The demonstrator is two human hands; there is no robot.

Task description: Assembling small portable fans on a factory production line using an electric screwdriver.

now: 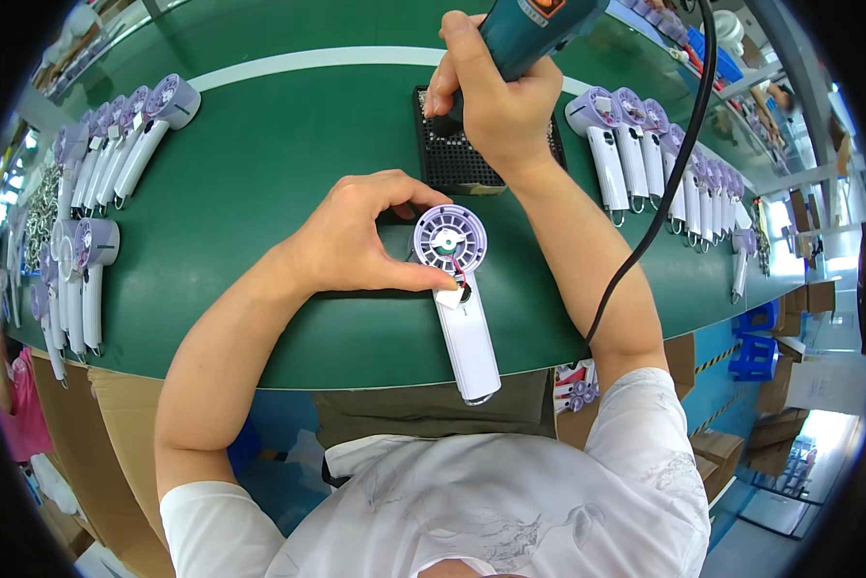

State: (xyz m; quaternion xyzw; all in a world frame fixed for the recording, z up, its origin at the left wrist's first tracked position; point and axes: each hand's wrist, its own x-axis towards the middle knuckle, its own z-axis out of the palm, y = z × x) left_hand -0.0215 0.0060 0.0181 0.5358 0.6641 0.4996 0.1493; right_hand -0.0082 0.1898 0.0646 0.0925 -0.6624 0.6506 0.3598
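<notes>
A handheld fan [468,337] with a white handle and a round lilac head lies on the green table near its front edge. My left hand [370,231] grips the fan's head from the left, thumb at the base of the head by a small white tag and thin red and dark wires. My right hand [500,101] is wrapped round a teal electric screwdriver [529,37], whose dark lower end is over a black screw tray [447,164]. The screwdriver's tip is hidden behind my fingers.
Rows of similar fans stand at the left [144,154] and right [635,159] of the green table [288,125]. A black cable [659,207] hangs across my right forearm's side. Cardboard boxes [129,433] and blue stools [756,356] are beyond the table's front edge.
</notes>
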